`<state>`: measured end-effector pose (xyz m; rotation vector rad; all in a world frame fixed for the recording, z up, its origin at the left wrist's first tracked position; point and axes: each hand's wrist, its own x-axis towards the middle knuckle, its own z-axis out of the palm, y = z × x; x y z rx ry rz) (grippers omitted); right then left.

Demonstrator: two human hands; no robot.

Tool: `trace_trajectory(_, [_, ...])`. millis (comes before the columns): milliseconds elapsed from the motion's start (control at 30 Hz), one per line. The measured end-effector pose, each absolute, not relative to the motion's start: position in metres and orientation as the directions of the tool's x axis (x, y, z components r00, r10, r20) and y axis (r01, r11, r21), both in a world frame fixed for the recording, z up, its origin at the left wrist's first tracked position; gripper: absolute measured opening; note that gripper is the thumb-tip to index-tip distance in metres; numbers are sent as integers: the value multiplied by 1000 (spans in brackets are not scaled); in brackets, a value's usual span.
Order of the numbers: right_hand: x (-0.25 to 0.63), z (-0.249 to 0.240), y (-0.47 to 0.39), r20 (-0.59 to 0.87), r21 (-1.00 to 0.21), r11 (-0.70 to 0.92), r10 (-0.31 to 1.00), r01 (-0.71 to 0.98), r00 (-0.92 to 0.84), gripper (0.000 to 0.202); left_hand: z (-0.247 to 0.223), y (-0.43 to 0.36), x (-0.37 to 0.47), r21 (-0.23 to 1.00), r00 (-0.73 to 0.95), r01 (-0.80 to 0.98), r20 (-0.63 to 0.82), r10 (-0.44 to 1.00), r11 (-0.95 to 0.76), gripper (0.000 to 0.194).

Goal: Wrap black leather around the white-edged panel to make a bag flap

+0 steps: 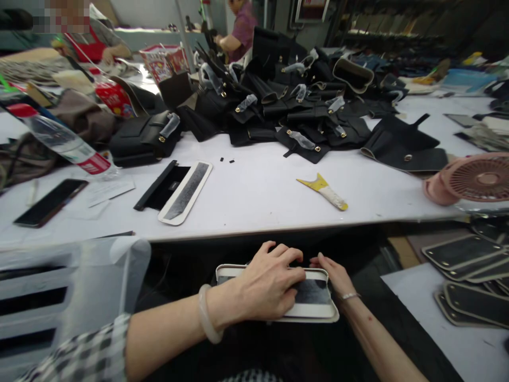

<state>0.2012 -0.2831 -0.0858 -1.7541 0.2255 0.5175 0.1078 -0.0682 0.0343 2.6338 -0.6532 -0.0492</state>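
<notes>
1. The left hand (270, 284) lies flat, fingers spread, pressing down on a rounded panel (314, 305) with a pale rim and dark middle; it grips nothing.
2. The right hand (334, 273) rests at the panel's 2 o'clock corner, fingers on its far edge; whether it pinches the edge cannot be told.
3. The panel sits below the near edge of the worktop (258, 196), apparently on the person's lap, at 6 o'clock in the view.
4. On the worktop at 11 o'clock from the hands lies a second, longer panel (186, 192), touching a black strip (159, 187) on its left.
5. At 1 o'clock lies a yellow scraper (323, 191), alone on bare surface.
6. Beyond it, at 12 o'clock, a heap of black bag parts (286, 106) covers the far worktop.
7. At 3 o'clock stands a pink fan (473, 183), and below it a stack of panels (469, 281).
8. At 9 o'clock lie a phone (50, 201) and a tipped bottle (63, 140).
9. A clear plastic bag (99, 276) hangs just left of the left forearm.
10. Two other people work at the far end.
</notes>
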Motion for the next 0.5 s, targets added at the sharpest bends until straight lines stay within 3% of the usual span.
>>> trace_trajectory(133, [145,-102,-295,-491,-857,-140,-70,-496,868,59,34,-66,106,410,802,-575,110,-587,-709,15])
trace_trajectory(267, [100,-90,-309,-421,-887,-109,-208,-448,883,57,34,-67,105,366,727,-657,75,-683,-659,15])
trace_trajectory(500, [98,-66,-318,-277,-907,-260,-227,-333,933,54,33,-75,95,279,729,-667,55,-682,-691,14])
